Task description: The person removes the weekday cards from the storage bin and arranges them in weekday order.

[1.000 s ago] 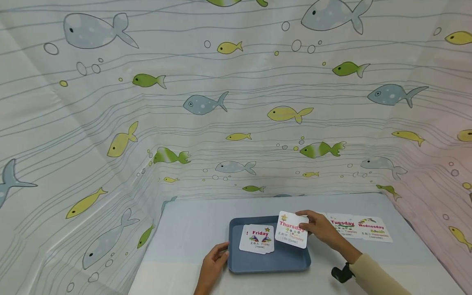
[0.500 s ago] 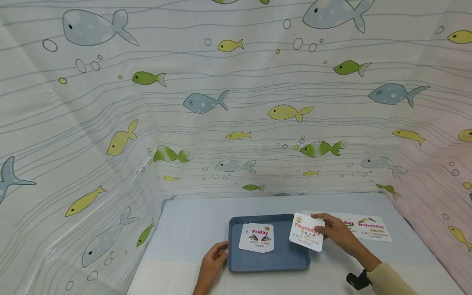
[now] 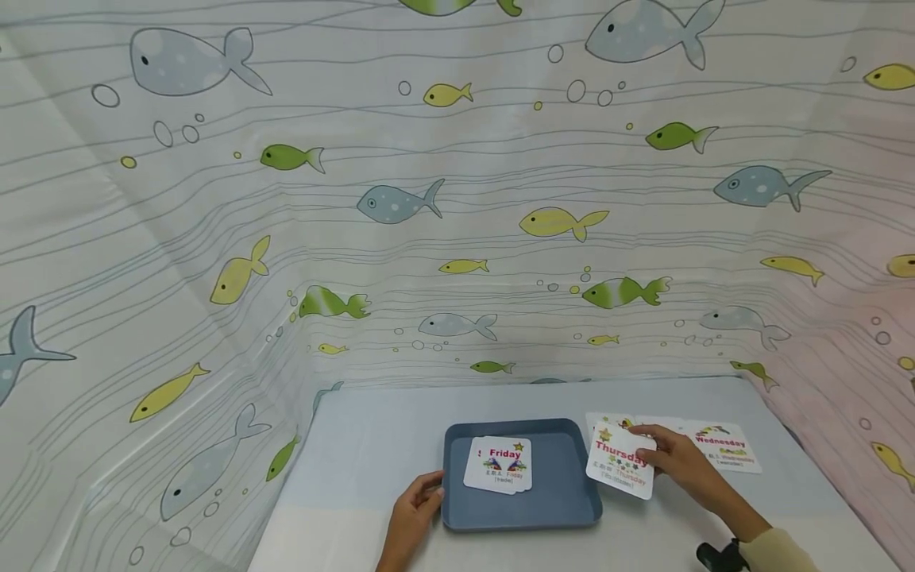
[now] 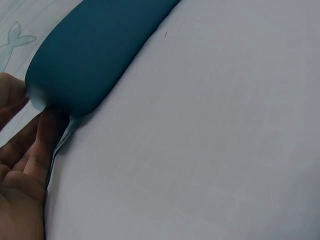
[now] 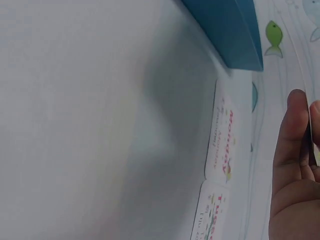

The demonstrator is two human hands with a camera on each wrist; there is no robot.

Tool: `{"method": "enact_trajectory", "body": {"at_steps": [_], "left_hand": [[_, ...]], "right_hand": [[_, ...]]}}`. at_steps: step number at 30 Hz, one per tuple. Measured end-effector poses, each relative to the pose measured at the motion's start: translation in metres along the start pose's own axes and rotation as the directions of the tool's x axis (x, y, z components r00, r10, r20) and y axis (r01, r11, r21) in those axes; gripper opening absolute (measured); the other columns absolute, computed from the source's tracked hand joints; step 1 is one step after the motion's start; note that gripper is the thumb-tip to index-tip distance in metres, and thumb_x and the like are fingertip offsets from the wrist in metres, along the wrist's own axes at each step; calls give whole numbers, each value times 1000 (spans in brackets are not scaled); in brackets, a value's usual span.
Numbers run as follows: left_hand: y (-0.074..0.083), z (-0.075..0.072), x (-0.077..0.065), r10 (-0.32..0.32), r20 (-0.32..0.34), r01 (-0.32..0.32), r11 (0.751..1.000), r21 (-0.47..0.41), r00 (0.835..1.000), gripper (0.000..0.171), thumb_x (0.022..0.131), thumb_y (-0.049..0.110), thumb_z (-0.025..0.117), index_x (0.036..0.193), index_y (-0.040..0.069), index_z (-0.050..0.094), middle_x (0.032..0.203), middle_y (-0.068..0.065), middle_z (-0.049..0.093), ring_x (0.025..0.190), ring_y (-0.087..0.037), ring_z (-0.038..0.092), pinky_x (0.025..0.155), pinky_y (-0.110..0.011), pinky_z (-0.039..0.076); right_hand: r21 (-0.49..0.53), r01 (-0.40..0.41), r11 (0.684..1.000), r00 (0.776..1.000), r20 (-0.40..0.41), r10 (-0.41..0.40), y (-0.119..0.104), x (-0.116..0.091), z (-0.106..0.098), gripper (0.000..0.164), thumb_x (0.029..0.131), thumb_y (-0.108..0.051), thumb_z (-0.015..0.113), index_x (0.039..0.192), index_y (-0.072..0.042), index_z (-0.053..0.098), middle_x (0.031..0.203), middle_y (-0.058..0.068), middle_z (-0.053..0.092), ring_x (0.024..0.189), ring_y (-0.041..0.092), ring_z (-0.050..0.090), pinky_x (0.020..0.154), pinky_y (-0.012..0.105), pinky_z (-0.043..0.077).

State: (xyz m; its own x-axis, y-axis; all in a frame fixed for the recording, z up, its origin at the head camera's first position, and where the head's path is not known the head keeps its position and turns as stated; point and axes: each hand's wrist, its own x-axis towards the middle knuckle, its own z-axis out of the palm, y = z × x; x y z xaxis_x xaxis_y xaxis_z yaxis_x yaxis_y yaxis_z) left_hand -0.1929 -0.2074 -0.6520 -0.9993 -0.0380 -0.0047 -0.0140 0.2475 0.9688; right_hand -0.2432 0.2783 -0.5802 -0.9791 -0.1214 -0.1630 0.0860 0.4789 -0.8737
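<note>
Thursday card [image 3: 618, 462], I observed, was pinched in right hand [image 3: 682, 467] near tray [image 3: 554, 500], which left hand [image 3: 413, 506] gripped.

Friday card [image 3: 503, 477] in the tray [image 3: 525, 515], Thursday card [image 3: 619, 473] right of it, Wednesday card [image 3: 725, 451] farther right on the table [image 3: 343, 477].

Two hands [image 3: 415, 504] [image 3: 682, 465], one tray [image 3: 546, 508], one table [image 3: 357, 453], four loose cards [image 3: 619, 470] [image 3: 720, 446] [image 5: 220, 142] [image 5: 211, 212], one card pile [image 3: 503, 469]

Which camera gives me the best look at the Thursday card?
The head view: there the Thursday card shows its printed face, name readable, though the right hand overlaps one edge. The right wrist view catches it nearly edge-on; the left wrist view doesn't show it.
</note>
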Motion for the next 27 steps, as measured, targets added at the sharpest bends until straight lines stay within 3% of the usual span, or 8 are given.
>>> {"method": "enact_trajectory", "body": {"at_steps": [11,18,22,27], "left_hand": [[1,2,-2,61,-20,-61,998,14,998,32,96,20,66,126,8,66,124,-17,68,93,-10,70,80,-18,55],[3,2,-3,36,-15,-36,999,10,999,31,96,20,67,126,10,66,125,-14,68,94,-10,70,81,-18,55],[2,1,-2,22,-10,-22,1000,9,1000,32,96,21,67,126,11,66,126,-14,68,96,-11,70,82,-18,55],[3,1,-2,-1,-13,1,1000,11,1000,31,95,23,68,125,13,67,127,-12,68,96,-11,70,83,-17,54]], "right_hand": [[-20,-12,1000,999,40,13,25,-10,-21,59,93,-25,69,144,-4,49,97,11,63,80,17,61,67,31,56],[-56,-67,996,994,83,72,39,-13,-19,57,91,-31,72,140,-8,55,87,8,57,75,17,54,63,28,50],[-68,-39,997,990,131,48,44,-14,-13,55,91,-31,71,139,-7,56,88,8,61,74,17,56,62,28,50],[-101,-17,995,991,132,30,50,-13,-6,51,90,-30,72,135,-8,59,86,7,61,70,15,55,60,26,47]]}}
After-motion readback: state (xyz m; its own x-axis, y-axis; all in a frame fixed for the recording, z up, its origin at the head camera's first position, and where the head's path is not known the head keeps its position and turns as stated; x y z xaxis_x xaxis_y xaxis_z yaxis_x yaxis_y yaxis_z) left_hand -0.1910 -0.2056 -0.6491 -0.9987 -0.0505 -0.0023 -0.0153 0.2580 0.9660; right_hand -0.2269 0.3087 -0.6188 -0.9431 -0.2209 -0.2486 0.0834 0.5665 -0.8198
